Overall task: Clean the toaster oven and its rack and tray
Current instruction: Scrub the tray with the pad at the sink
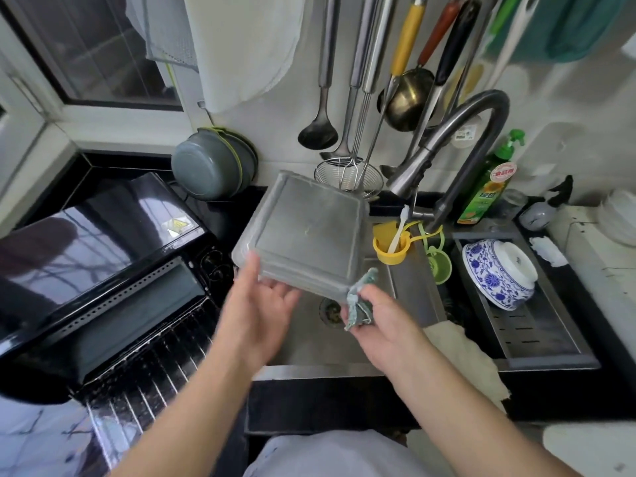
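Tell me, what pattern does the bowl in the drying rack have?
The bowl is white with a blue floral pattern, seen in the head view.

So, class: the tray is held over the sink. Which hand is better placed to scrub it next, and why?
The right hand. It already grips the scouring cloth at the tray's near corner, while the left hand supports the tray's near edge above the sink, so it is likely best kept steadying.
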A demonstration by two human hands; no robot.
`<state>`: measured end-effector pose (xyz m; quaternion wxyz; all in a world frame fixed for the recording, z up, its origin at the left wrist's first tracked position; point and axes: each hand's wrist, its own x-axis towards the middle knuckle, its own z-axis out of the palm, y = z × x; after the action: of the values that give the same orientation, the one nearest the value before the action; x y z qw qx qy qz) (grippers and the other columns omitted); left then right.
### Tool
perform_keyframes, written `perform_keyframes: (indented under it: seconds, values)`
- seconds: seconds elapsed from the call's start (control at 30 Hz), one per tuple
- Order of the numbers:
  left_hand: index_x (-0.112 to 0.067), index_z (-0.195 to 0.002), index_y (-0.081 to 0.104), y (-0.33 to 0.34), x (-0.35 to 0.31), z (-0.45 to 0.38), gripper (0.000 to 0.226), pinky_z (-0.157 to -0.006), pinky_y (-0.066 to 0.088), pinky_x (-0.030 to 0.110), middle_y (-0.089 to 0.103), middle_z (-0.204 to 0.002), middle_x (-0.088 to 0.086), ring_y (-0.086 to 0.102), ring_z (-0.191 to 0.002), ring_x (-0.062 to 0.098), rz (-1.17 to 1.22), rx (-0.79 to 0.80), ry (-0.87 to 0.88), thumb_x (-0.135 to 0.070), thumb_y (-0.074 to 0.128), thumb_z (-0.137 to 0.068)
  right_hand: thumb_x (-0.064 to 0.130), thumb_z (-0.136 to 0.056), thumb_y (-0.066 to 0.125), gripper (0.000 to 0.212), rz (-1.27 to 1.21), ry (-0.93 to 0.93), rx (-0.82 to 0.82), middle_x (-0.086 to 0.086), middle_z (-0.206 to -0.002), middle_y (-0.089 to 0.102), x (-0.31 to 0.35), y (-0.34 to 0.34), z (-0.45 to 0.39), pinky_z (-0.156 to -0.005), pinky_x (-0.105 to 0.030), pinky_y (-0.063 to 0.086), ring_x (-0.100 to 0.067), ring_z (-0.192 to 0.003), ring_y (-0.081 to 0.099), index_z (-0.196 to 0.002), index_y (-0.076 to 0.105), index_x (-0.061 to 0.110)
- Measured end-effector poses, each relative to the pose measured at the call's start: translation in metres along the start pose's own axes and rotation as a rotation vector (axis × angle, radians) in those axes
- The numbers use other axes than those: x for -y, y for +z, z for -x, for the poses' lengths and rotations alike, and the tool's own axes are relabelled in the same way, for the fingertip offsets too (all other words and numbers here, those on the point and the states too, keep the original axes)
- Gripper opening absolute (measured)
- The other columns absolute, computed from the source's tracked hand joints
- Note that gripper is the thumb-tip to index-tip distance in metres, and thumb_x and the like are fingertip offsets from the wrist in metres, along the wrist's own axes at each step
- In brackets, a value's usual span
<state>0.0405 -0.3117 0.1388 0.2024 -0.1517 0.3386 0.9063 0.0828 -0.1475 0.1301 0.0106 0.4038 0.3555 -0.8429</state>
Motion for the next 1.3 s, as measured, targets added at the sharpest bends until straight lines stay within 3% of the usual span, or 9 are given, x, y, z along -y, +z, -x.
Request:
perform_keyframes:
  seconds: [0.17,0.4,0.53,0.73,0.83,0.93,1.03,1.17,1.3]
  values:
    - [-0.011,-0.139,0.056,0.024,0.040,-0.016,0.040,-0.095,0.055,0.064,0.071,-0.126,0.020,0.068,-0.116,0.040,0.128,-0.191,0.015,-0.011,0.063,-0.100,-0.002,-0.087,0.057,0.016,0.355,-0.166,0.068,-0.014,-0.094,0.074,-0.031,0.012,0.016,-0.074,-0.037,0.055,-0.026,-0.083,0.070,-0.096,0.070,0.002]
    - [-0.008,-0.132,0.059,-0.007,0.034,-0.002,0.034,-0.082,0.061,0.058,0.072,-0.122,0.020,0.073,-0.106,0.037,-0.035,-0.288,-0.082,-0.001,0.058,-0.099,-0.001,-0.088,0.061,0.010,0.479,-0.028,0.009,-0.007,-0.066,0.068,-0.003,0.000,-0.001,-0.054,-0.029,0.050,-0.019,-0.060,0.062,-0.083,0.065,0.007]
    - [-0.004,-0.127,0.062,-0.009,0.025,0.014,0.028,-0.066,0.064,0.043,0.077,-0.110,0.017,0.077,-0.094,0.030,-0.011,-0.280,-0.139,0.002,0.054,-0.101,0.008,-0.087,0.068,0.012,0.290,-0.125,-0.111,-0.012,-0.101,0.072,0.067,-0.007,-0.038,-0.076,-0.038,0.058,-0.023,-0.090,0.068,-0.098,0.067,0.004]
    - [0.002,-0.119,0.063,-0.002,0.023,0.005,0.019,-0.063,0.064,0.048,0.075,-0.110,0.024,0.078,-0.084,0.035,0.014,-0.316,-0.151,-0.004,0.056,-0.102,0.008,-0.081,0.063,0.008,0.466,-0.038,0.066,-0.013,-0.081,0.073,-0.047,0.007,0.023,-0.060,-0.033,0.051,-0.024,-0.070,0.065,-0.081,0.071,0.006]
    - [-0.006,-0.130,0.061,-0.012,0.018,0.003,0.031,-0.074,0.064,0.051,0.074,-0.119,0.020,0.076,-0.099,0.036,-0.034,-0.275,-0.111,0.001,0.056,-0.100,0.001,-0.086,0.062,0.007,0.429,-0.024,0.010,-0.011,-0.080,0.068,-0.010,0.008,-0.004,-0.054,-0.028,0.050,-0.020,-0.066,0.063,-0.088,0.067,0.006]
    - [-0.007,-0.127,0.064,-0.019,0.013,0.009,0.031,-0.075,0.065,0.042,0.076,-0.115,0.015,0.076,-0.100,0.030,-0.076,-0.241,-0.121,0.003,0.056,-0.099,0.009,-0.087,0.069,0.025,0.232,-0.096,-0.094,-0.010,-0.103,0.069,0.062,-0.001,-0.044,-0.068,-0.034,0.055,-0.020,-0.090,0.066,-0.110,0.064,0.004]
    - [-0.008,-0.133,0.062,-0.024,0.010,0.002,0.039,-0.074,0.065,0.042,0.076,-0.117,0.015,0.076,-0.101,0.031,-0.117,-0.231,-0.108,0.005,0.056,-0.098,0.016,-0.088,0.070,0.022,0.258,-0.061,-0.088,-0.008,-0.112,0.069,0.048,-0.013,-0.039,-0.087,-0.037,0.055,-0.020,-0.104,0.065,-0.108,0.066,0.009]
    - [-0.009,-0.132,0.062,-0.029,0.020,0.001,0.038,-0.091,0.060,0.048,0.073,-0.123,0.017,0.073,-0.109,0.033,-0.165,-0.202,-0.122,0.006,0.055,-0.097,-0.001,-0.088,0.059,0.011,0.323,0.112,0.044,-0.008,-0.077,0.066,-0.018,-0.019,-0.008,-0.063,-0.031,0.052,-0.016,-0.068,0.062,-0.094,0.064,0.007]
    - [-0.006,-0.127,0.065,-0.043,-0.004,-0.001,0.035,-0.092,0.059,0.048,0.075,-0.120,0.016,0.074,-0.106,0.031,-0.336,-0.130,-0.141,0.006,0.057,-0.094,-0.002,-0.089,0.060,0.020,0.321,0.057,0.036,-0.017,-0.095,0.067,0.027,-0.029,-0.025,-0.078,-0.042,0.058,-0.024,-0.084,0.066,-0.110,0.061,0.000]
